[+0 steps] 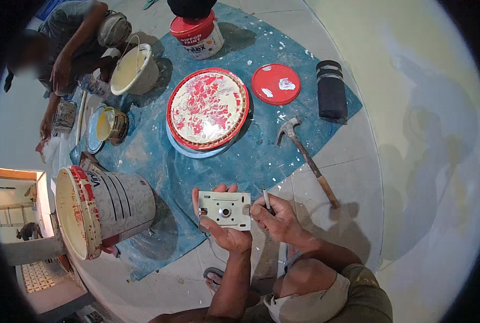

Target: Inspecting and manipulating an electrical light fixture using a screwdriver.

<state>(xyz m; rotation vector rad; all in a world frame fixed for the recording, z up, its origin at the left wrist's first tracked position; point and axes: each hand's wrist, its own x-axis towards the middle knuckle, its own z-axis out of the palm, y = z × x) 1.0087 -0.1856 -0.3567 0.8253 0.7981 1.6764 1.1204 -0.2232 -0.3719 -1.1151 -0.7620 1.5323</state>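
Observation:
A cream-coloured metal mounting plate [213, 203], with slots and a round hole in its middle, lies across my left hand [230, 238]. The left fingers show beyond its far edge, and the thumb rests at its near left corner. Close to the plate's right edge is my right hand [283, 222], its fingers closed in a pinch. A slim tool with a pale shaft and dark lower part [267, 200] sticks up from between the right fingers; its exact kind is unclear. Whether the right fingertips touch the plate or pinch something small is too fine to tell.
A claw hammer [310, 159] lies to the right on tiles, its head on a blue sheet [261, 151]. Around stand a tipped paint bucket [124, 204], a paint-smeared red lid [208, 107], a red lid [275, 84] and a black cylinder [331, 91]. Another person [73, 48] crouches far left.

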